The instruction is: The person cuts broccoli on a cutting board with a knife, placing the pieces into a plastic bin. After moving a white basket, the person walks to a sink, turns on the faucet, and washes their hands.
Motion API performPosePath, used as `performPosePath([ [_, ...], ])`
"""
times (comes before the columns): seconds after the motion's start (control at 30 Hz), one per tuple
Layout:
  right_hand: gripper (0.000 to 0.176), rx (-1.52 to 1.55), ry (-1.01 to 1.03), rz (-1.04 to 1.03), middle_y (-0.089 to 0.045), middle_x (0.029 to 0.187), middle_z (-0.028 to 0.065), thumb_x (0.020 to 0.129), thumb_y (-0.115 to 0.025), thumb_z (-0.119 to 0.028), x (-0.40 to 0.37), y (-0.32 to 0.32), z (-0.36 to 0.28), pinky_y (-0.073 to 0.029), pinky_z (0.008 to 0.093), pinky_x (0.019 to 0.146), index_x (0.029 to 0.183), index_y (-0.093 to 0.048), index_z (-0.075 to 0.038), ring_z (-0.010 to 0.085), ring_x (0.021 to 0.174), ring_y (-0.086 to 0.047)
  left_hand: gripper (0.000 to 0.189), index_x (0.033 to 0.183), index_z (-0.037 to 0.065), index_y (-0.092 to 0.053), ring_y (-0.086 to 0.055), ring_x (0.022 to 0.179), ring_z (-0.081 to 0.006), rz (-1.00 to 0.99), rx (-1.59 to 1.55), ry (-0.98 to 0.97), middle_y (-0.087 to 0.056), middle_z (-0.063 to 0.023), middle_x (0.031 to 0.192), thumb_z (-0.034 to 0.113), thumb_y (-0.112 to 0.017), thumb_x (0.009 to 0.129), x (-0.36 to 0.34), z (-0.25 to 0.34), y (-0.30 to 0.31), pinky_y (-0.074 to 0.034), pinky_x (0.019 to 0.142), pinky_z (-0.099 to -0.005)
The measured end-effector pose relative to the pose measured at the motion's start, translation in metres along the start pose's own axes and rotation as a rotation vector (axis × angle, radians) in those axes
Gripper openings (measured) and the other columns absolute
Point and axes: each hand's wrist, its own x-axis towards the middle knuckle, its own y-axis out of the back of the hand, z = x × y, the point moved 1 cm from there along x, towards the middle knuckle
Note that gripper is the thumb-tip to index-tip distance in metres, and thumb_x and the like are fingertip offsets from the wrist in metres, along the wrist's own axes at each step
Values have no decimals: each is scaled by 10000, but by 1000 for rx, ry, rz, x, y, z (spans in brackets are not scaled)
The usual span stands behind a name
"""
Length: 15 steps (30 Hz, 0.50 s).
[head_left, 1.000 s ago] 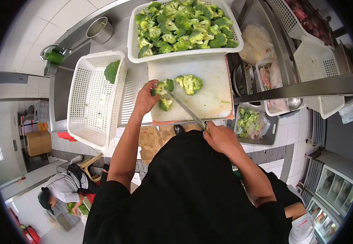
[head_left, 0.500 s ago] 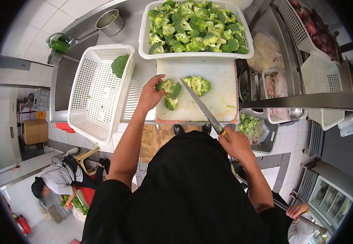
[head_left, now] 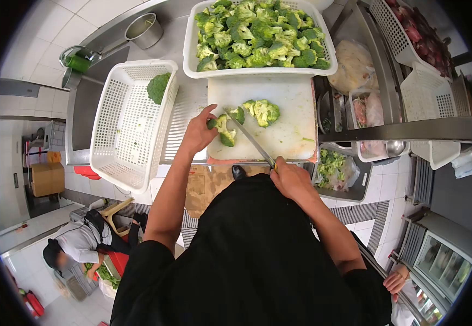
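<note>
On the white cutting board (head_left: 295,95), my left hand (head_left: 199,129) has its fingers closed round the left side of a small broccoli piece (head_left: 222,124). My right hand (head_left: 291,178) grips the yellow handle of a long knife (head_left: 253,140). The blade slants up and left, its tip end at the cut between that piece and a floret (head_left: 237,114). Just below lies another small floret (head_left: 227,138). A larger broccoli chunk (head_left: 263,112) rests to the right of the blade, apart from both hands.
A white basket full of cut broccoli (head_left: 189,60) stands behind the board. To the left, another white basket (head_left: 101,117) holds one broccoli head (head_left: 158,88). A bin with greens (head_left: 360,185) sits at the right. A seated person (head_left: 81,240) is lower left; another person's hand (head_left: 396,280) shows lower right.
My right hand has moved left with the knife, bringing the blade from beside the larger chunk to the piece at my left hand. That piece now shows a gap, with a floret right of the blade.
</note>
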Motion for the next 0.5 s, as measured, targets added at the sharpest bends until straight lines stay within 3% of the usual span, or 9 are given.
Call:
performPosePath([
  [0.13,350,2,-37,-53,-702,930,268,998,-571,-326,-3,20,-7,-512,551,835,1162,-569,-17,460,933,-678,665,1461,107,-526,-667,981,-272,56,-36,6,-711,-140,1083,41,-640,809,-3,2,16,-517,900,-367],
  [0.2,338,30,-94,-14,-707,906,256,988,-582,-319,-18,37,-13,-516,549,824,1146,-565,-21,460,925,-680,631,1439,120,-549,-673,1048,-354,35,-41,-37,-673,-175,1206,90,-654,817,5,5,21,-543,907,-442],
  [0.23,327,57,-148,24,-712,883,245,978,-593,-312,-26,41,-12,-519,547,813,1131,-561,-25,460,917,-682,631,1439,120,-549,-673,1048,-354,37,-45,-35,-673,-175,1206,90,-654,817,12,6,16,-543,907,-442],
  [0.3,356,92,-184,65,-709,873,248,972,-596,-336,-37,39,4,-516,552,809,1157,-569,-34,468,900,-680,653,1440,149,-562,-632,1148,-341,35,215,-256,-619,-167,1299,138,-702,802,25,17,-5,-550,934,-451],
  [0.33,386,132,-225,110,-706,863,252,966,-599,-360,-42,36,12,-513,556,805,1184,-576,-42,476,883,-678,653,1440,149,-562,-632,1148,-341,33,214,-259,-619,-167,1299,138,-702,802,26,32,-17,-550,934,-451],
  [0.4,403,158,-274,119,-703,853,256,960,-605,-373,-49,33,23,-511,561,799,1198,-584,-48,485,869,-675,666,1425,201,-587,-595,1204,-362,-5,519,-170,-594,-148,1324,180,-744,778,29,70,-41,-555,957,-468],
  [0.5,412,204,-323,149,-696,831,266,952,-616,-385,-57,32,30,-508,571,785,1194,-597,-53,502,846,-669,657,1399,249,-595,-612,1182,-372,-149,573,-112,-565,-121,1381,295,-778,770,61,66,-64,-533,1008,-463],
])
